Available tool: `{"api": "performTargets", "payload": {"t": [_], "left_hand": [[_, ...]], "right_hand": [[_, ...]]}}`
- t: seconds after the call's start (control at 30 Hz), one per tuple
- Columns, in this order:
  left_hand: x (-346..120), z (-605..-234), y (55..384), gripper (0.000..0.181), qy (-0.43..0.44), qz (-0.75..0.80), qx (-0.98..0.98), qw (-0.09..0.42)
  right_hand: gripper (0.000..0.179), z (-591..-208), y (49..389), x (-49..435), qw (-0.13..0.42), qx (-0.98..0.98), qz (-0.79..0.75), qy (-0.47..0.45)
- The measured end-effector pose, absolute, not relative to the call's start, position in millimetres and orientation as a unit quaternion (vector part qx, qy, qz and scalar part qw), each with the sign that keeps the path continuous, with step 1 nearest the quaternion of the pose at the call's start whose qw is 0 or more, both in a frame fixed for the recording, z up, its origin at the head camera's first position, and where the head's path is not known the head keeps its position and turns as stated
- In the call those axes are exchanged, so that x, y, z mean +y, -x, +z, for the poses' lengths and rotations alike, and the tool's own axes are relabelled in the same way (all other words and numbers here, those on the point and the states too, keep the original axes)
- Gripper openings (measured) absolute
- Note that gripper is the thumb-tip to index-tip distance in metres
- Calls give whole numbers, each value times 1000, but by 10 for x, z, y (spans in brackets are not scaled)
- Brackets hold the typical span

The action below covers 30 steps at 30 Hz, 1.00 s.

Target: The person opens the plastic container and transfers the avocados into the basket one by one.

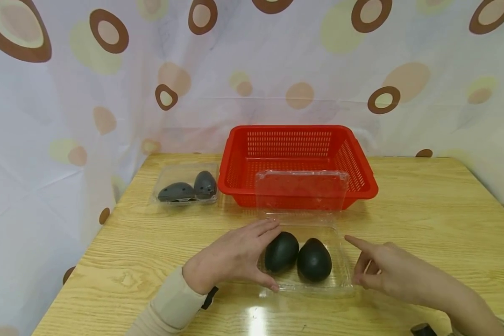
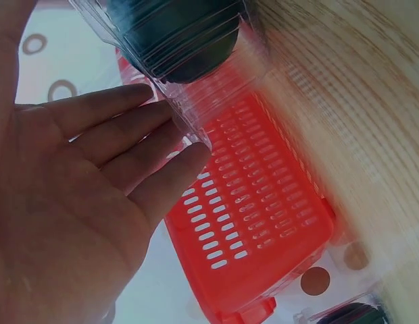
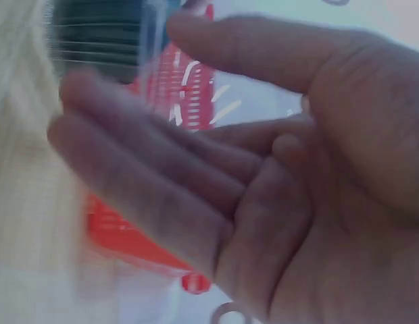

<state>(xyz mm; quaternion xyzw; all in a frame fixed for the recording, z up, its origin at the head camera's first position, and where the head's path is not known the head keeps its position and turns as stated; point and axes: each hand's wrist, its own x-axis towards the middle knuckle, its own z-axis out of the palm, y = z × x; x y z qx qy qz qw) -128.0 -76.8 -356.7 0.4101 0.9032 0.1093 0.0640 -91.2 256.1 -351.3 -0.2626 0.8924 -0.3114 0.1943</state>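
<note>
Wooden bench [image 1: 428,205]: left hand [image 1: 239,255] wide, right hand [image 1: 392,270] loose and empty, clear box [image 1: 340,259] between; best steady both sides lest avocados [image 1: 314,261] roll.

- what's the box [image 1: 339,254] in the lower middle made of?
- thin, clear, shiny plastic. the basket [image 1: 364,187] above is smooth plastic.
- and the table [image 1: 428,205]?
- it looks like smooth, shiny wood.

My bare left hand [image 1: 238,255] hides most of the left edge of the clear, rectangular plastic box [image 1: 337,252] from the head camera. My bare right hand [image 3: 277,192] is blurred and cropped in its wrist view; the left wrist view's top crops a dark green, rounded object [image 2: 189,34].
</note>
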Motion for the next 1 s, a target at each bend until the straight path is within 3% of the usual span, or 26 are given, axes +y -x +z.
{"api": "performTargets", "payload": {"t": [0.07,0.47,0.8,1.0], "left_hand": [[-761,-3555,1274,110,-409,105,904,62],[-760,-3555,1260,112,-412,90,905,51],[-751,-3579,1263,110,-402,106,907,72],[-759,-3584,1262,110,-401,115,906,73]], "right_hand": [[68,-3480,909,2534,146,915,-270,262],[43,-3377,866,2198,-23,934,-234,270],[43,-3556,821,1887,-48,923,-174,340],[51,-3636,843,1855,-18,928,-160,335]]}}
